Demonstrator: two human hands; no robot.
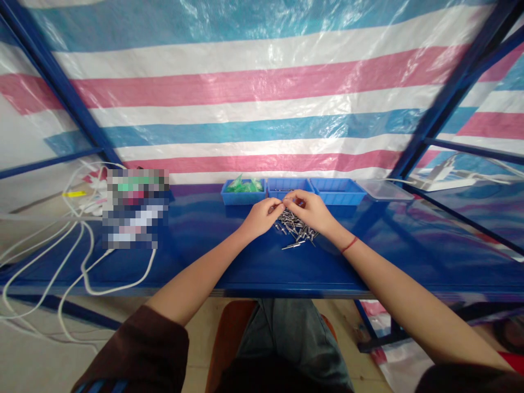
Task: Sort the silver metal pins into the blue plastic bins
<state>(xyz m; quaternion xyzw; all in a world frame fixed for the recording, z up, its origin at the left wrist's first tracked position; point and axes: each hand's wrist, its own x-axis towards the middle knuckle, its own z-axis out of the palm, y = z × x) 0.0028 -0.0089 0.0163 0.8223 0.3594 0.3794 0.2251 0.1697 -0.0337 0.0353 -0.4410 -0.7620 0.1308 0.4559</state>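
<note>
My left hand (262, 215) and my right hand (313, 210) meet fingertip to fingertip over the blue table (196, 240). Thumb and fingers are pinched together on each side. Whatever sits between them is too small to make out. Just below and partly behind my right hand lies a loose pile of shiny metal rivets (293, 222), thin rods with thicker ends, a few of them strayed towards me. Behind the hands stands a middle blue bin (275, 184) with a few metal pieces inside, partly hidden by my fingers.
A left blue bin (244, 201) holds green plastic packets (241, 186). Beside the middle one is a right blue bin (338, 198), then a clear plastic lid (387, 189). White cables (88, 273) loop over the left table edge. A power strip (446, 181) lies at far right.
</note>
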